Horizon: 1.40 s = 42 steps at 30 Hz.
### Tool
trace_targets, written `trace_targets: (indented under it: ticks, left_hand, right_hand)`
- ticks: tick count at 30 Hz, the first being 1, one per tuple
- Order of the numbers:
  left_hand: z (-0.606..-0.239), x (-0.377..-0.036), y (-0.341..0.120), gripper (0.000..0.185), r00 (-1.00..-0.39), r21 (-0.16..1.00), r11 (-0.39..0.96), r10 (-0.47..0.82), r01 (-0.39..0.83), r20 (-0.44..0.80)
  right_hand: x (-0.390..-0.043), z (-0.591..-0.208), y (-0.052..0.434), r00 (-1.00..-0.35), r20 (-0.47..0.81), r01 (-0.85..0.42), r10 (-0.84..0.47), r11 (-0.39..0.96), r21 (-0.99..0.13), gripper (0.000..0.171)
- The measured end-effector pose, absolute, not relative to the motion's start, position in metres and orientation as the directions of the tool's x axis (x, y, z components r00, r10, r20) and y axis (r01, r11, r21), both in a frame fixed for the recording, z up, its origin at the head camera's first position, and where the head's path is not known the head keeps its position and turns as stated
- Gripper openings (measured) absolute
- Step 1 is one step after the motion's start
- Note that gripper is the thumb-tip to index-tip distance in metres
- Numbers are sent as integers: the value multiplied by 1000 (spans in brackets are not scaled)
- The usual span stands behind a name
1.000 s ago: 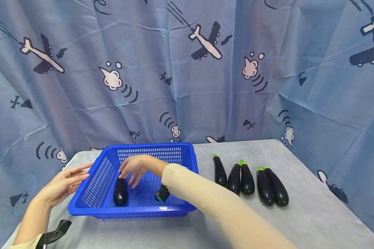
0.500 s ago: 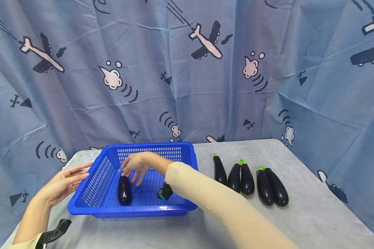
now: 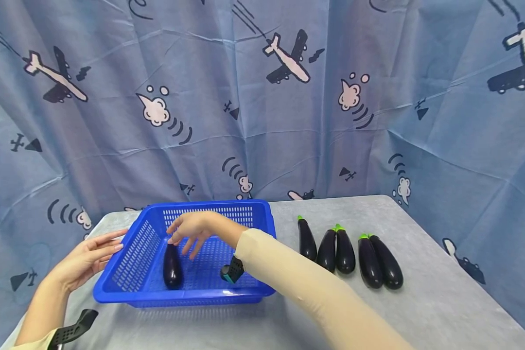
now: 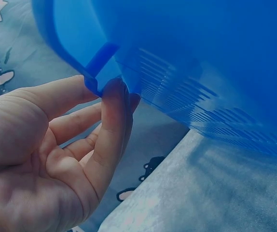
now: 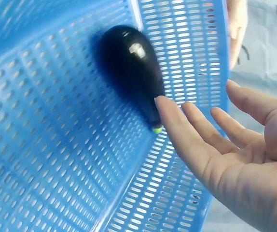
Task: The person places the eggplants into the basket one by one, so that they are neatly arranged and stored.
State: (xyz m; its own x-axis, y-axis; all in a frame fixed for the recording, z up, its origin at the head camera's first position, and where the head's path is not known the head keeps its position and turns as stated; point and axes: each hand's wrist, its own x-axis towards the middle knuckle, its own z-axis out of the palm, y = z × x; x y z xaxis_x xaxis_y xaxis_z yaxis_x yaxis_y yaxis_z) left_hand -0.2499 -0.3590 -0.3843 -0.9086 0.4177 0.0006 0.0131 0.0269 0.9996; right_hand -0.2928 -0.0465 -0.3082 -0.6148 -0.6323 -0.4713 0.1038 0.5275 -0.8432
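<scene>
Grey tabletop at lower frame carries my blue basket (image 3: 262, 221); one eggplant (image 3: 172, 266) lies inside, lower left of centre. My right hand (image 3: 192, 231) hovers above it, fingers spread and loose, while my left hand (image 3: 85, 260) rests flat-fingered against the basket's left rim

Right hand (image 3: 191, 232) lifts slightly off eggplant (image 3: 172, 266), fingers spread above stem end; eggplant rolls slightly right, settles in blue basket (image 3: 262, 216)

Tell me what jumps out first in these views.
The blue basket at the table's left, with one eggplant lying inside under the open right hand. The left hand rests against the basket's left rim. To the right, five more eggplants lie in a row on the grey table.
</scene>
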Motion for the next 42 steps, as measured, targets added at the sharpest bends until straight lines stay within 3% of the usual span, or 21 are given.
trace_targets:
  ticks: [15, 24, 42]
  left_hand:
    - [-384, -249, -360, 45, -918, 999, 42, 396, 17, -1]
    - [-384, -249, -360, 43, -923, 998, 56, 384, 13, -10]
    - [-384, -249, -360, 43, -925, 998, 55, 380, -1, -22]
  right_hand:
    - [-280, -301, -28, -690, -353, -7, -632, 494, -870, 43]
    - [-275, -297, -14, -685, -235, -93, -690, 402, -911, 46]
    - [-260, -286, 25, -755, 30, -282, -655, 283, -917, 46]
